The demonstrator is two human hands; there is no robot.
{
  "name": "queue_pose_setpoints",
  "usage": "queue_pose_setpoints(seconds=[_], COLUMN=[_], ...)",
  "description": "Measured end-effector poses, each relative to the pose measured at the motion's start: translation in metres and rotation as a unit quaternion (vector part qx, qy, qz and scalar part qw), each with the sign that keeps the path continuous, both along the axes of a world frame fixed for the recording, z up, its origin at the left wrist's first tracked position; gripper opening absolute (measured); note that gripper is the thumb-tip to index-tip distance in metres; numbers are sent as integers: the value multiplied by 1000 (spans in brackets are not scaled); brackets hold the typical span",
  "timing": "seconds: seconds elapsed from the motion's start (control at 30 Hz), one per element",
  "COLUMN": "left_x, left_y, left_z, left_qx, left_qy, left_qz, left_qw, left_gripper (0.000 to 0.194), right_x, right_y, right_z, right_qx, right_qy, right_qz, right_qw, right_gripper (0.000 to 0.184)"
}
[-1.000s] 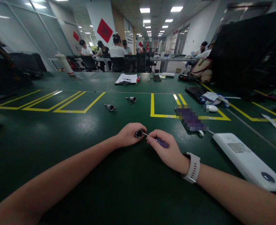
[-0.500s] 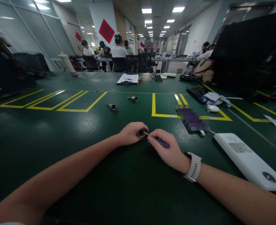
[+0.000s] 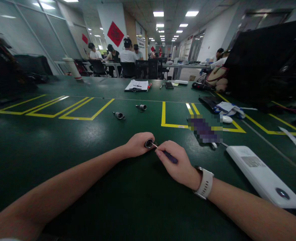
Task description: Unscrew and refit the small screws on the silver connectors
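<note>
Green tabletop, yellow tape on it. My left hand curled round metal cup-like part; right hand grips purple-handled tool, shaft at the part's open mouth.

At the near middle of the surface, the left hand is around a fitting. Just to its right, the right hand holds a screwdriver, the shaft reaching to the fitting's opening. Farther off lies a left loose fitting, and beyond it to the right a far loose fitting. Behind these is a clipboard with papers on it. Right of the loose fittings, a pixelated device lies across a tape outline, with a mouse to its right and a cloth beyond. Nearer, at right, lies a power bank.
</note>
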State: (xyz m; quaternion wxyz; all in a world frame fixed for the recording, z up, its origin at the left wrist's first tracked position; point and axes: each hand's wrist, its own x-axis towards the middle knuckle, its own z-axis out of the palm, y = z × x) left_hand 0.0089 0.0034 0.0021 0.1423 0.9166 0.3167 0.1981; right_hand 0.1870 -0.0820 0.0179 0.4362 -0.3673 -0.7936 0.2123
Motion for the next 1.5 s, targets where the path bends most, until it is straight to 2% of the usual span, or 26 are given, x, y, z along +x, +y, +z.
queue_pose_setpoints(seconds=[0.07,0.17,0.33,0.43,1.23,1.5], left_x=[0,0,0,-1,0,-1], left_y=[-1,-4,-6,-6,-7,-7], left_z=[-1,0,4,5,5,4], left_qx=[12,28,41,32,21,24], left_qy=[6,20,39,40,44,44], left_qz=[6,3,5,9,21,21], left_qw=[1000,999,998,999,999,999], left_gripper=[11,9,10,13,14,15], right_x=[0,0,1,1,1,1], right_y=[-1,-2,3,5,5,4], right_z=[-1,1,5,5,2,4], right_qx=[16,1,-112,-147,-154,-133], right_qy=[-22,-40,39,66,76,63], right_qz=[-3,-8,-23,-27,-27,-23], right_qw=[1000,999,993,986,985,989], right_gripper=[12,12,16,17,17,16])
